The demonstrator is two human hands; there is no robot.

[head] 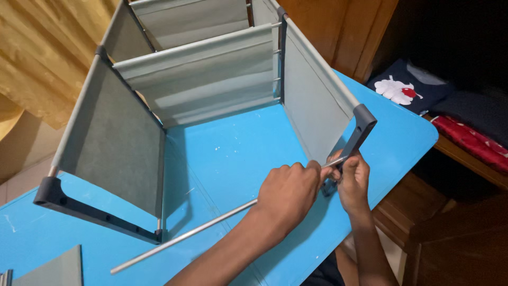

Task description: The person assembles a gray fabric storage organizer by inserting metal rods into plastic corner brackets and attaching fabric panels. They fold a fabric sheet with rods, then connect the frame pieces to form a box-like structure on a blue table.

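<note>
Centrally, right of the frame's middle, I am closing my left hand [288, 193] around a silver metal rod [185, 235] slanting toward the lower left, while my right hand [353, 180] is pinching the dark grey plastic connector [360, 132] of a grey fabric shelf frame [206, 79] lying on the blue table [238, 153].

rod tip [332, 162] hidden between the hands at centre right | fabric shelf frame [206, 74] cut off by top edge | grey panel [53, 270] cut off at lower left
</note>
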